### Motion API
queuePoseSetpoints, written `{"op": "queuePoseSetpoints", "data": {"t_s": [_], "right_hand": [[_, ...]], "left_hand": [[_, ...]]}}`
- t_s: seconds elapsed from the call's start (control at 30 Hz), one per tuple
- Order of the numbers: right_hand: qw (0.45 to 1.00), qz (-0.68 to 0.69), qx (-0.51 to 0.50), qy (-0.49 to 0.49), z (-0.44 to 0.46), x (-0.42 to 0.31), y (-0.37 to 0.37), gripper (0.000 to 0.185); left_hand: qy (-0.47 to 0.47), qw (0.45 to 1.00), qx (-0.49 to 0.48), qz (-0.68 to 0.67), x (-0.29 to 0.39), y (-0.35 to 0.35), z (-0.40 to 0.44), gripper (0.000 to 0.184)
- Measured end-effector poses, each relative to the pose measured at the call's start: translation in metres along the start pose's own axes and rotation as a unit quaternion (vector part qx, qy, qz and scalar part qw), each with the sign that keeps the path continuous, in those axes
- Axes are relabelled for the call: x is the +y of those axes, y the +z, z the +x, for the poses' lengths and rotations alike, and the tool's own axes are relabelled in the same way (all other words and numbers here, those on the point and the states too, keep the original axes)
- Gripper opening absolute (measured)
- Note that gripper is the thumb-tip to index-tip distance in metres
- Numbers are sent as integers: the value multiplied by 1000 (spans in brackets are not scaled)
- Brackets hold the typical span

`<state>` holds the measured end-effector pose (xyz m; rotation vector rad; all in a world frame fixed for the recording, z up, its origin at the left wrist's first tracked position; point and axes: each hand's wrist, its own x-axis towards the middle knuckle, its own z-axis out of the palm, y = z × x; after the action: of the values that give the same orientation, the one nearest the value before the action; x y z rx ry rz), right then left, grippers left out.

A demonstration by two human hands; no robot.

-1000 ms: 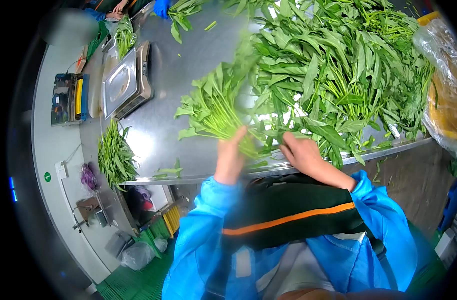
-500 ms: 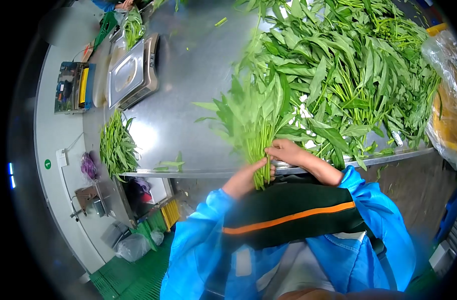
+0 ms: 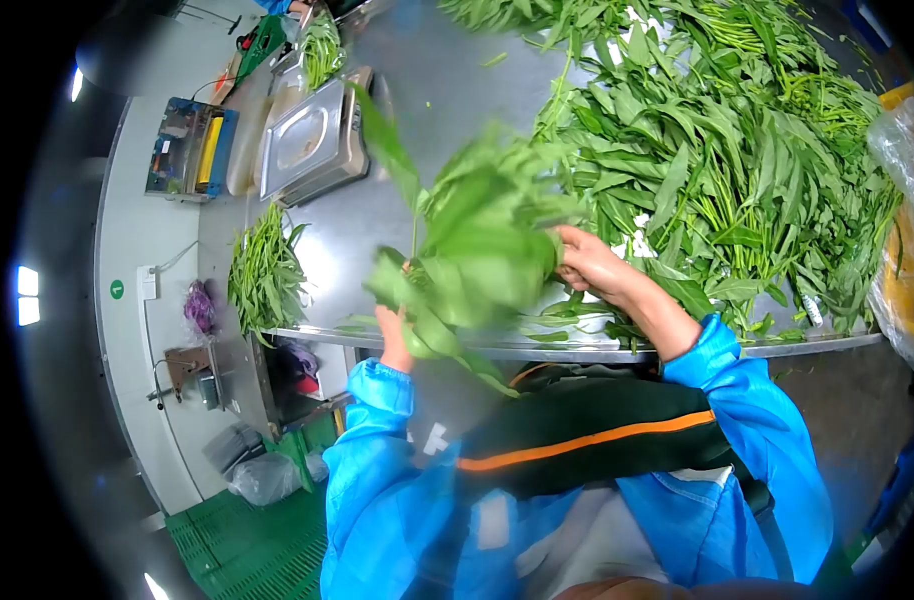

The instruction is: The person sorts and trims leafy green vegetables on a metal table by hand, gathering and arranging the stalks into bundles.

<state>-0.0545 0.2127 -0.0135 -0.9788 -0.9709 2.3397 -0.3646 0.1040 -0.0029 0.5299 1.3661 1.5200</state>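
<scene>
A bunch of water spinach [image 3: 487, 245], its leaves blurred by motion, is held over the table's front edge between my two hands. My left hand [image 3: 392, 330] grips it at the left, with most of the fingers hidden behind leaves. At the bunch's right side, my right hand [image 3: 589, 265] has its fingers curled closed against the greens. A large heap of water spinach [image 3: 717, 170] covers the right part of the metal table [image 3: 397, 215], just beyond my right hand.
A weighing scale [image 3: 317, 140] stands at the back left, with a bagged bunch [image 3: 322, 50] behind it. Another bunch [image 3: 264, 265] lies at the table's left corner. A plastic-lined yellow crate [image 3: 907, 250] is at the far right. At the top left, another person's hand [image 3: 299, 8] shows.
The bunch has swung from upright with stems down to tipped over, leaves spread. My left hand has moved left and up, my right hand slightly up. The whole view has shifted a little.
</scene>
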Motion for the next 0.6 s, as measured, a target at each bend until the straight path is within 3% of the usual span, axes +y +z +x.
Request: {"op": "queuePoseSetpoints", "data": {"t_s": [0.03, 0.07, 0.1, 0.17, 0.23, 0.27, 0.37, 0.43, 0.5, 0.57, 0.6], "right_hand": [[1000, -12, -8, -5, -1, 1, 3, 36], [999, -47, -2, 8, -2, -1, 6, 35], [996, -82, 8, 16, -2, -1, 11, 38], [989, -145, -10, -25, -2, 1, 15, 39], [972, -215, -19, -91, 12, 21, 16, 48], [965, -237, -28, -112, 12, 22, 22, 50], [948, -282, -66, -130, 17, 31, 44, 45], [964, -229, -74, -113, 17, 40, 50, 25], [958, -260, -28, -120, 8, 38, 55, 28], [943, -309, -57, -110, -5, 27, 61, 25], [910, -363, -104, -170, -9, 36, 58, 25]], "left_hand": [[45, 995, -22, 89, -9, -9, 2, 26], [112, 959, -36, 259, -23, -25, 6, 28], [162, 923, -48, 346, -25, -21, 7, 28], [256, 862, -51, 434, -32, -10, 9, 25], [89, 966, -79, 228, -10, 47, -11, 21], [51, 976, -58, 203, -11, 65, -16, 24], [-45, 990, -110, 75, -10, 98, -21, 23], [-87, 992, -91, 14, -2, 109, -24, 23], [-121, 989, -81, -32, 0, 110, -24, 23], [-152, 984, -76, -61, -5, 104, -23, 23], [-183, 978, -53, -86, -4, 103, -23, 24]]}}
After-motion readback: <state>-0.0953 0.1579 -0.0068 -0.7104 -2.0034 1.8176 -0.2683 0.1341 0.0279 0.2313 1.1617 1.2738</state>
